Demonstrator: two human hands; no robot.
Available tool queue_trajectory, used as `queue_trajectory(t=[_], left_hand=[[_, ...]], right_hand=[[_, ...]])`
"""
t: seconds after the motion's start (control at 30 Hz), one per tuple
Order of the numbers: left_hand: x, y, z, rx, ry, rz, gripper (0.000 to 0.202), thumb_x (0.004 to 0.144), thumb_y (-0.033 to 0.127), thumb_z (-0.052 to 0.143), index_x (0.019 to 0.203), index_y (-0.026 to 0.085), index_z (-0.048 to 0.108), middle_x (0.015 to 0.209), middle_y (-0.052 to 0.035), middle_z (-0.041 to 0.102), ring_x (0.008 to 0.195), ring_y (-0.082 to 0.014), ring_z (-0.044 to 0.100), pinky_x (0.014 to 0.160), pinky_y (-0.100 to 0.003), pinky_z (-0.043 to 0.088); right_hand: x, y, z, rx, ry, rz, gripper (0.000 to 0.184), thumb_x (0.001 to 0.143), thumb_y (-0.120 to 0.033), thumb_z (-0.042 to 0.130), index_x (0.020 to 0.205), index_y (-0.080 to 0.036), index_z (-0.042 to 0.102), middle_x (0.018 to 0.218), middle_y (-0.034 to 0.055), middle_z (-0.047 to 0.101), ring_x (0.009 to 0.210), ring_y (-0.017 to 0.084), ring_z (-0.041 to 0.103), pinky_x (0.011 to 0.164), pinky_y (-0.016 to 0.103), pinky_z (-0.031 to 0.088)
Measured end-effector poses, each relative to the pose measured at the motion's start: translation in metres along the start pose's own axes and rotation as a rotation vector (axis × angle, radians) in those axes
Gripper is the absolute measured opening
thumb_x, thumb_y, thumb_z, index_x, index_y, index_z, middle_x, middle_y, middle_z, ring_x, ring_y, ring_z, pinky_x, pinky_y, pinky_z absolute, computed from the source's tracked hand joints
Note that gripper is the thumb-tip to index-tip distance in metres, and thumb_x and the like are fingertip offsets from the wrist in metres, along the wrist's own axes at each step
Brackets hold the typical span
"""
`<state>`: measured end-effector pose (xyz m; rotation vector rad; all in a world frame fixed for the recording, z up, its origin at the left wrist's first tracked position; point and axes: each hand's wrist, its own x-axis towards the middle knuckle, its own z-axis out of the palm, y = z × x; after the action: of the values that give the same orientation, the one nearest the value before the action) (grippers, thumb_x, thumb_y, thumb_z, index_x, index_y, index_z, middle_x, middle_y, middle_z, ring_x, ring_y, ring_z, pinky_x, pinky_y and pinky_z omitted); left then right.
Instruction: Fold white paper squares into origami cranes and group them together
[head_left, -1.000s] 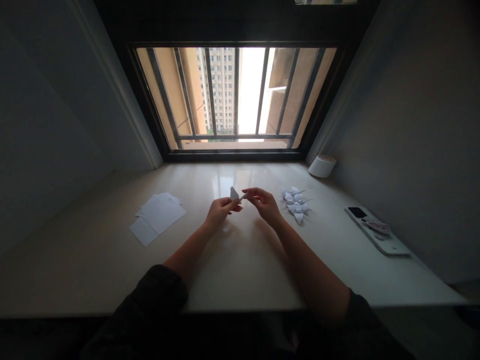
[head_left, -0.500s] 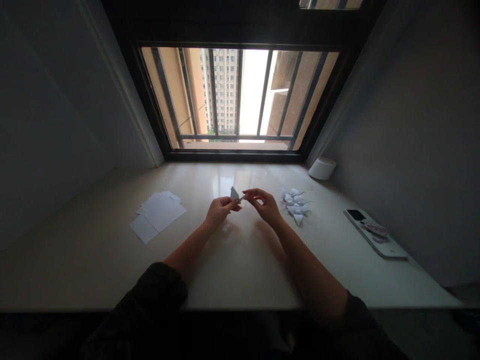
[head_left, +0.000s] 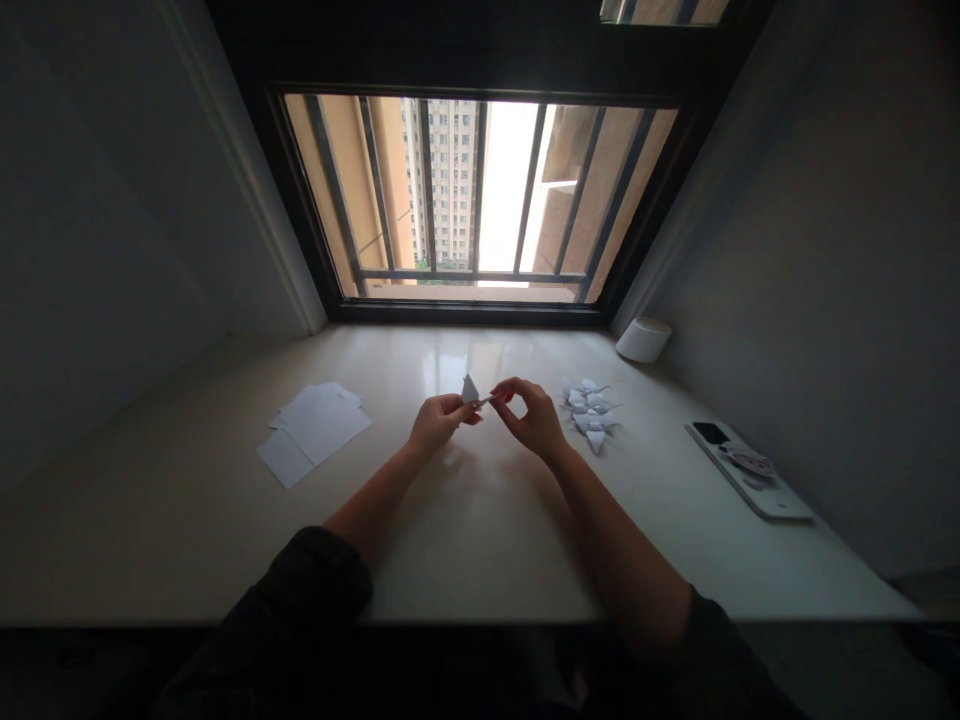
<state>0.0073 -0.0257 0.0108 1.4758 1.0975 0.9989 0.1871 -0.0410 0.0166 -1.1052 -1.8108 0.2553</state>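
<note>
Above the middle of the white ledge, both hands are closed on one small origami paper crane (head_left: 470, 389). My left hand (head_left: 436, 421) pinches its body between thumb and fingers, and a pointed flap stands up over the thumb. With thumb and forefinger, my right hand (head_left: 531, 415) grips the thin strip that sticks out to the right. The fingers hide the crane's lower part. Right of my right hand lies a cluster of several folded white paper cranes (head_left: 592, 412). To the left is a loose stack of white paper sheets (head_left: 319, 425).
A phone (head_left: 750, 470) in a pale case, with a round grip on its back, lies at the right. A white cylindrical object (head_left: 643, 340) stands in the back right corner. Behind the ledge (head_left: 480, 550) is a dark-framed window (head_left: 472, 312) with bars outside.
My right hand has drawn very slightly to the right along the thin strip, its fingers more curled. My left hand keeps its hold, and the upright flap is turned a little.
</note>
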Motion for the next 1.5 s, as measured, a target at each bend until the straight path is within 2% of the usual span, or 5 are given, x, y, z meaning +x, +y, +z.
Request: queue_trajectory(t=[0.17,0.53,0.9,1.13,1.5], left_hand=[[0.0,0.0013,-0.0011,-0.013,-0.034,-0.026,0.037,0.07,0.05,0.064,0.083,0.015,0.069,0.078,-0.01,0.072,0.078,-0.0231,0.066,0.063,-0.028,0.038],[0.0016,0.0006,-0.0008,-0.178,-0.068,-0.165,0.036,0.069,0.05,0.066,0.079,0.015,0.068,0.082,-0.0089,0.071,0.079,-0.0204,0.065,0.066,-0.028,0.038],[0.0015,-0.0016,0.0023,-0.242,-0.028,-0.176,0.035,0.067,0.049,0.068,0.077,0.015,0.068,0.079,-0.0092,0.071,0.078,-0.02,0.065,0.064,-0.027,0.037],[0.0021,-0.003,0.0006,-0.212,-0.032,-0.166,0.034,0.07,0.048,0.066,0.079,0.016,0.068,0.08,-0.0082,0.071,0.079,-0.0192,0.064,0.065,-0.027,0.037],[0.0008,-0.0015,0.0006,-0.227,-0.123,-0.154,0.033,0.069,0.047,0.068,0.08,0.016,0.068,0.081,-0.0087,0.071,0.079,-0.0202,0.064,0.066,-0.028,0.038]], right_hand=[[-0.0015,-0.0016,-0.0022,-0.155,-0.02,-0.054,0.009,0.082,-0.029,0.055,0.087,-0.023,0.06,0.081,0.0018,0.066,0.072,0.018,0.059,0.079,0.035,0.038],[-0.0025,-0.0007,-0.0014,-0.325,0.049,-0.176,0.011,0.086,-0.03,0.054,0.09,-0.023,0.061,0.086,0.0027,0.065,0.078,0.018,0.058,0.078,0.034,0.037],[-0.0045,0.0041,0.0005,-0.425,0.105,-0.248,0.012,0.087,-0.029,0.054,0.086,-0.023,0.065,0.082,0.0031,0.066,0.078,0.018,0.057,0.075,0.033,0.036],[-0.0057,0.0031,0.0004,-0.432,0.116,-0.257,0.012,0.086,-0.025,0.054,0.092,-0.024,0.064,0.083,0.0026,0.067,0.079,0.019,0.056,0.075,0.034,0.035],[-0.007,0.0047,-0.0013,-0.454,0.176,-0.292,0.008,0.084,-0.024,0.057,0.086,-0.023,0.065,0.078,0.0018,0.067,0.076,0.017,0.056,0.076,0.033,0.036]])
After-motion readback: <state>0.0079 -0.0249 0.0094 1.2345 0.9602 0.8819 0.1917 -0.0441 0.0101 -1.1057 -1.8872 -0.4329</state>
